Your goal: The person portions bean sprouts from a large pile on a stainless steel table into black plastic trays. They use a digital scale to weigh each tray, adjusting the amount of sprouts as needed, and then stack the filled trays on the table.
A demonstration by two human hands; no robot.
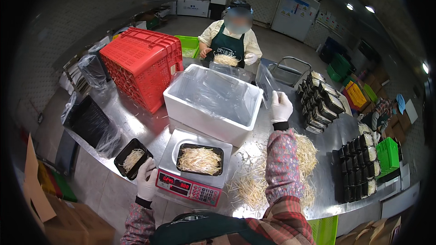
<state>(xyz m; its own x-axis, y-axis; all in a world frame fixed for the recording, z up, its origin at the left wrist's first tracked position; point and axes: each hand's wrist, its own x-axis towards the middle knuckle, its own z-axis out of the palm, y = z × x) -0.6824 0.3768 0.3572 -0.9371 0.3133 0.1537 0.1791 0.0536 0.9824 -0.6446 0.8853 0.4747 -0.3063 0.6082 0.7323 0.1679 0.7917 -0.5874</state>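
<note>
My left hand, in a white glove, rests at the lower right edge of a black plastic tray that holds a small heap of bean sprouts; its grip there is unclear. Beside it, a digital scale bears a black tray filled with sprouts. My right hand, also gloved, is stretched forward with its fingers closed at the lower edge of a clear plastic lid. A white foam box with clear plastic sheets or lids inside stands between the scale and a co-worker.
Loose sprouts lie under and beside my right arm. A red crate and stacked empty black trays stand left. Filled trays are stacked at right and far right. A co-worker handles sprouts opposite; another person is at far right.
</note>
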